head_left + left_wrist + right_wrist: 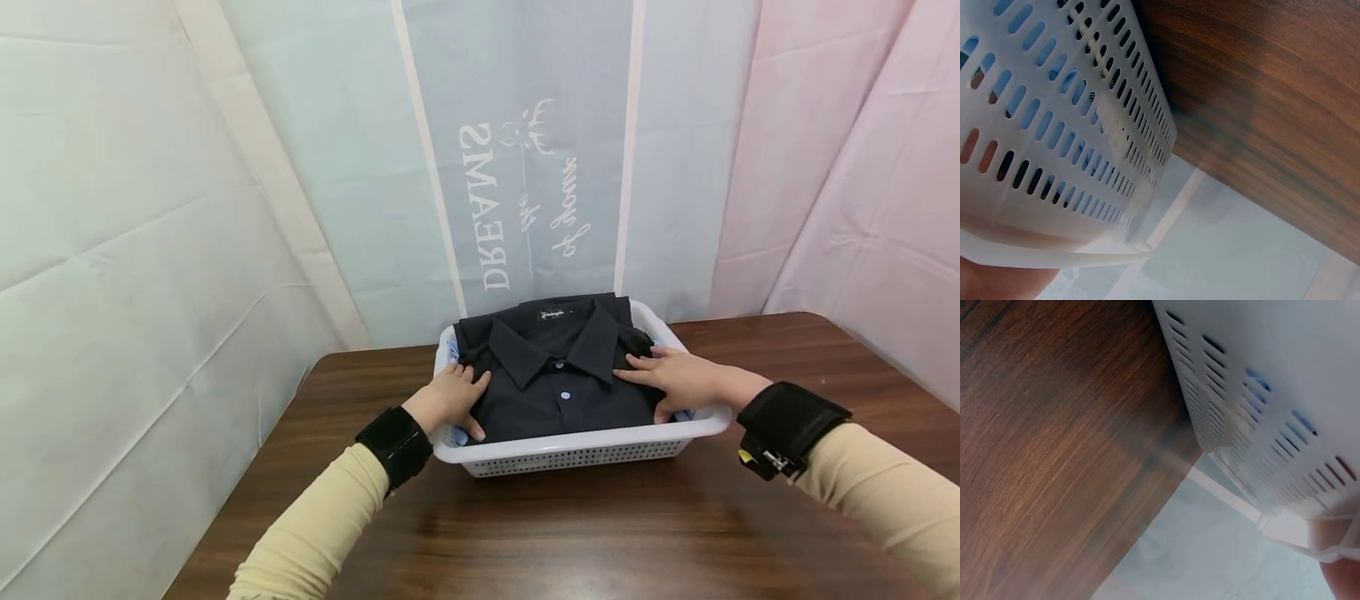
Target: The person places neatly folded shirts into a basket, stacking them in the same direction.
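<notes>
A white basket sits on a brown table, near the far edge. The basket has lots of little holes in its walls. In the left wrist view the basket wall fills most of the picture, with the table beside it. In the right wrist view the basket wall is on the right and the table is on the left.

A folded black shirt lies in the basket and fills it. The collar points to the far side. Two small light buttons show down the middle of the shirt. A bit of light blue cloth peeks out at the left under the shirt.

The left hand lies on the left side of the shirt. Its fingers are spread flat on the cloth, and the thumb points down by the near rim. It does not grab anything.

The right hand lies on the right side of the shirt. Its fingers are straight and point at the collar. The thumb hangs down by the near rim. It grabs nothing too.

Both arms have tan sleeves and a black band at the wrist. Behind the table hang pale sheets, and the middle one has white letters on it.
</notes>
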A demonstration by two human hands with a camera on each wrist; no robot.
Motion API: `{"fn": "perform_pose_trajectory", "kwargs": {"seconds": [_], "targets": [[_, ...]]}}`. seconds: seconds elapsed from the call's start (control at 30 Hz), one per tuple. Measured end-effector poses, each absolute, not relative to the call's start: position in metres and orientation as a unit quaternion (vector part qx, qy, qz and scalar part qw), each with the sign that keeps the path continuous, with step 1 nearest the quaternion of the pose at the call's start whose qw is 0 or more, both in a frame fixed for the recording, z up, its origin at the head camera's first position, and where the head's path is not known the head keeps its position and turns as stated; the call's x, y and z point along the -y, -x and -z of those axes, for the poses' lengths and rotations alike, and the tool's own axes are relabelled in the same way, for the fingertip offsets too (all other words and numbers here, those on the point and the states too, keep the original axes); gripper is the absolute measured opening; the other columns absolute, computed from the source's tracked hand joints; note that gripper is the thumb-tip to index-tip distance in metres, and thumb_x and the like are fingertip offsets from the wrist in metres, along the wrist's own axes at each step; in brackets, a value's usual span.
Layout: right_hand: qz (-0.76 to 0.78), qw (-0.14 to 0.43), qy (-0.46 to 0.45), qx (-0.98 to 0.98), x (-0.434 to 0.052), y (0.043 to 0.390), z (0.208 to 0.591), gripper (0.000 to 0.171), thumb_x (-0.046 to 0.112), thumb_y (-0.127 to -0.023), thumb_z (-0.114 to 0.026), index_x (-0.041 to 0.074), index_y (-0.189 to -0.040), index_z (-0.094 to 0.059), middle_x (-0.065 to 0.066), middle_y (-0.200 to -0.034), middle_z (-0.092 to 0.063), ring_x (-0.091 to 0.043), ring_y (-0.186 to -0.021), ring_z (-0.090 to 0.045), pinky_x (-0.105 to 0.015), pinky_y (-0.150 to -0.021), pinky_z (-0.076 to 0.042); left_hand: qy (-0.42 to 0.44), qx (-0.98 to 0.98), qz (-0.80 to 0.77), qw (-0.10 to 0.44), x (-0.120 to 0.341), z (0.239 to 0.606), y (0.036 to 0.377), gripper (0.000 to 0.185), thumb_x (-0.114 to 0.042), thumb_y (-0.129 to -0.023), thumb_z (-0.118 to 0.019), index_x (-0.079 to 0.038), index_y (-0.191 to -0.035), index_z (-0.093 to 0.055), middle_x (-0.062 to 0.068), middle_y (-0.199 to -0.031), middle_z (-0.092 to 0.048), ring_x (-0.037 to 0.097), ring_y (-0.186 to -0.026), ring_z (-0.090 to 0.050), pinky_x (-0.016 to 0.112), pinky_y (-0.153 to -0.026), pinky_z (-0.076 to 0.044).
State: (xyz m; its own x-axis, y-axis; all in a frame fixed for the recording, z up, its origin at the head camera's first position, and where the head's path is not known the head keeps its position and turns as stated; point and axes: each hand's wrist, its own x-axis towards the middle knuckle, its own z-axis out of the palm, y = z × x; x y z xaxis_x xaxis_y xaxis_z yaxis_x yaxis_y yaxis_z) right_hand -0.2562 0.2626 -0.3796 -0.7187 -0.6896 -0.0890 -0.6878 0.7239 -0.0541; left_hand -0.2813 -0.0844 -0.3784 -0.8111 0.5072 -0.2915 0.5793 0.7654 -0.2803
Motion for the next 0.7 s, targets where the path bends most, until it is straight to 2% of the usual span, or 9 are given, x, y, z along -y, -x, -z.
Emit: {"fn": "perform_pose_trajectory", "kwargs": {"seconds": [0.23,0.53,0.7], "targets": [[0.013,0.04,0.375,-0.926,-0.266,0.271,0.377,0.078,0.028,-0.07,-0.076,0.0,-0.135,-0.043,-0.033,-0.134,-0.038,-0.042,-0.124,-0.039,-0.057,-0.103,-0.021,-0.292,-0.934,0.183,0.091,0.083,0.377,0.295,0.101,-0.064,-0.071,-0.062,-0.008,-0.146,-0.022,0.02,-0.146,-0.028,0.031,-0.135,-0.025,0.041,-0.112,-0.015],[0.029,0.028,0.359,-0.933,-0.274,0.29,0.374,0.076,0.021,-0.07,-0.076,-0.001,-0.134,-0.043,-0.031,-0.137,-0.035,-0.042,-0.127,-0.034,-0.055,-0.104,-0.019,-0.304,-0.945,0.115,0.027,0.085,0.378,0.315,0.095,-0.057,-0.071,-0.068,-0.01,-0.144,-0.03,0.02,-0.143,-0.033,0.034,-0.133,-0.029,0.046,-0.111,-0.015],[0.048,0.021,0.361,-0.931,-0.271,0.299,0.378,0.075,0.028,-0.071,-0.075,0.0,-0.134,-0.044,-0.03,-0.138,-0.035,-0.042,-0.128,-0.033,-0.054,-0.104,-0.02,-0.29,-0.953,0.088,0.028,0.088,0.383,0.319,0.094,-0.054,-0.07,-0.071,-0.011,-0.143,-0.032,0.019,-0.144,-0.031,0.035,-0.134,-0.026,0.047,-0.111,-0.013]]}}
